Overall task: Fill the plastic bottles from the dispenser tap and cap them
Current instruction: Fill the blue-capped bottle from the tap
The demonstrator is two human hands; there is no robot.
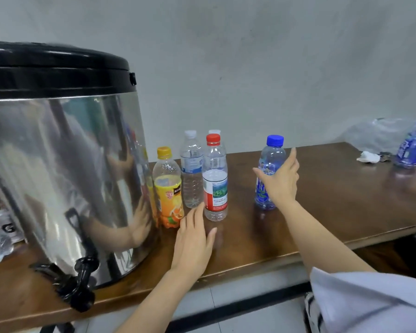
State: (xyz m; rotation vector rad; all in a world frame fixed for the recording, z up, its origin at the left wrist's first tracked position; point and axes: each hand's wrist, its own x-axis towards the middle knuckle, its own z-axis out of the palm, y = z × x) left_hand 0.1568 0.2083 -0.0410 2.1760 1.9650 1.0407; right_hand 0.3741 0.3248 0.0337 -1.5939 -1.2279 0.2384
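Presently the blue-capped bottle (273,155) is being touched by the right hand (280,181), which is being held wide open, thumb across the label and fingers straight behind. The left hand (193,239) is being held flat and empty just before the red-capped bottle (215,188); both bottles are standing capped on the desk (322,212), right of the dispenser (58,164).

Black "G" on white packaging (0,234), far left; bottle labels (215,191) blurred, unreadable.

silver dispenser (58,169), black lid (55,66); blue-capped bottle (270,171); brown table (322,212)
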